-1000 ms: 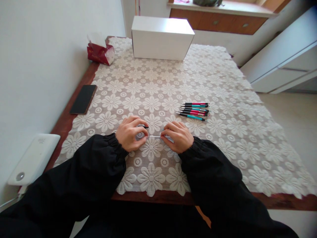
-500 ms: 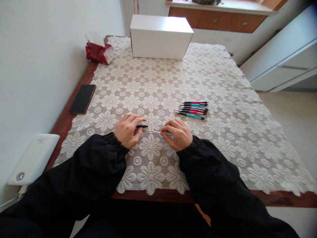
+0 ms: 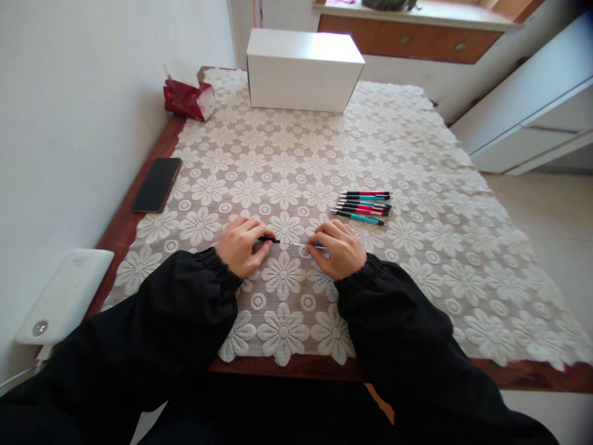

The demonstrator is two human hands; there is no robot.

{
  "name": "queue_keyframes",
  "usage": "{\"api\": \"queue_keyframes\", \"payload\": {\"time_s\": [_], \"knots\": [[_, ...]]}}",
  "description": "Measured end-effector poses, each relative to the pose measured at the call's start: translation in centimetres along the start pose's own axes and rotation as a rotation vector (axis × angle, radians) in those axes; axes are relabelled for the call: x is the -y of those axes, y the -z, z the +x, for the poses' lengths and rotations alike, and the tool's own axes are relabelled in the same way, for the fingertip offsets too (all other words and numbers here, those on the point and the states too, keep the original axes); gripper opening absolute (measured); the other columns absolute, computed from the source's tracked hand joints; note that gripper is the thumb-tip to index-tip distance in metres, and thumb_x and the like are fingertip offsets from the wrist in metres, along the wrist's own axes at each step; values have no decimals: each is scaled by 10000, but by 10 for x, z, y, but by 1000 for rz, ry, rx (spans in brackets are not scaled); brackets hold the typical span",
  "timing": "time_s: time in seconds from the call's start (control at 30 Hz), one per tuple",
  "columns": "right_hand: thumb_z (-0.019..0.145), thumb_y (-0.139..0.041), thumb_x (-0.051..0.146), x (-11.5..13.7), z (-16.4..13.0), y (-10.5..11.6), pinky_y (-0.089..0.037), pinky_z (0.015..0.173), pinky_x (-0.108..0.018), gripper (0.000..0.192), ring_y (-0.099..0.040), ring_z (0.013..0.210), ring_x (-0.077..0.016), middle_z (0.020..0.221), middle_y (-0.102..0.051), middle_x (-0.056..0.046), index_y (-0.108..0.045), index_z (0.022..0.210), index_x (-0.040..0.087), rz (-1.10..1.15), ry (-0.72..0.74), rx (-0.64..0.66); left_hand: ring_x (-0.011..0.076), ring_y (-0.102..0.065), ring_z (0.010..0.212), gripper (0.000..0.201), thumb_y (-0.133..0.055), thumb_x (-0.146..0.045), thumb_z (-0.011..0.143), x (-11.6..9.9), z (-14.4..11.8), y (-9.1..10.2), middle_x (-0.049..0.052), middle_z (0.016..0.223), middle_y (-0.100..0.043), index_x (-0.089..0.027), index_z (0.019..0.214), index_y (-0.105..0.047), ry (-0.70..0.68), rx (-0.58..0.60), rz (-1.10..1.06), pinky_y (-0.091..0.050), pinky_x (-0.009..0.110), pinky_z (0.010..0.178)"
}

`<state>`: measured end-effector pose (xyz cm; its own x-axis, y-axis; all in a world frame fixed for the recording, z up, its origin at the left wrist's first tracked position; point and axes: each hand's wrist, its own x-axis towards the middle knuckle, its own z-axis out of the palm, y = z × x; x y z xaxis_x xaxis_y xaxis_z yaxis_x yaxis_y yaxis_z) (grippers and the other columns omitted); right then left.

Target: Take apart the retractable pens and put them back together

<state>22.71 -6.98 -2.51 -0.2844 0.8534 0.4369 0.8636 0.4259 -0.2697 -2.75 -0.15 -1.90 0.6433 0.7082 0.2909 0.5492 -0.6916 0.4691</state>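
My left hand (image 3: 243, 247) is closed, thumb and fingers pinching a black pen barrel (image 3: 271, 239) whose end points right. Opposite it, my right hand (image 3: 340, 250) pinches a thin, pale pen refill (image 3: 294, 244) between thumb and forefinger. The refill's left tip lies in line with the barrel and very near its end; whether they touch I cannot tell. A bit of blue shows between the right fingers, mostly hidden. Just beyond my right hand, several pens (image 3: 368, 219) in black with red or teal lie side by side.
A lace tablecloth (image 3: 282, 334) covers the wooden table. At the far end stands a white box (image 3: 303, 83), with a red tissue pack (image 3: 185, 100) to its left. A dark phone (image 3: 157, 184) lies at the left edge, near a white device (image 3: 65, 296) with a cable.
The barrel in my left hand now lines up with the refill, and its end is closer to the refill's tip. Some blue now shows at my right fingers. The view shifted slightly.
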Motion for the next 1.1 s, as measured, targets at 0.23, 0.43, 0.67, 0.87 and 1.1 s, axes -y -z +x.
{"api": "queue_keyframes", "payload": {"time_s": [0.23,0.43,0.67,0.87,1.1], "knots": [[939,-633,248,1,1,1,-414,774,-371,149,-551,836,-214,864,-669,-52,-706,813,216,9,28,-14,226,-634,965,117,-633,-238,916,1,0,-1,40,1000,-759,-210,965,-735,-72,-31,-63,-514,396,906],[945,-628,253,3,2,2,-410,759,-366,172,-553,826,-212,849,-663,-49,-693,792,214,15,49,-41,217,-646,923,111,-646,-229,917,0,0,-1,29,952,-774,-213,973,-740,-103,-54,-77,-524,393,870],[949,-629,251,4,3,3,-416,758,-367,169,-548,814,-211,839,-659,-49,-699,800,209,27,70,-57,209,-653,915,122,-637,-261,939,-4,0,0,24,935,-773,-218,973,-745,-130,-68,-58,-515,386,855],[969,-624,269,8,2,3,-415,751,-370,173,-551,814,-210,851,-669,-51,-716,833,213,54,74,-54,197,-661,919,136,-638,-287,958,-4,-1,-1,27,950,-776,-221,994,-751,-175,-53,-78,-516,368,857],[995,-614,298,15,2,0,-430,762,-353,190,-568,830,-199,860,-668,-48,-727,861,223,113,94,-49,190,-659,927,137,-642,-298,976,-3,-1,-2,18,975,-778,-229,1040,-741,-243,-29,-105,-511,351,878]]}}
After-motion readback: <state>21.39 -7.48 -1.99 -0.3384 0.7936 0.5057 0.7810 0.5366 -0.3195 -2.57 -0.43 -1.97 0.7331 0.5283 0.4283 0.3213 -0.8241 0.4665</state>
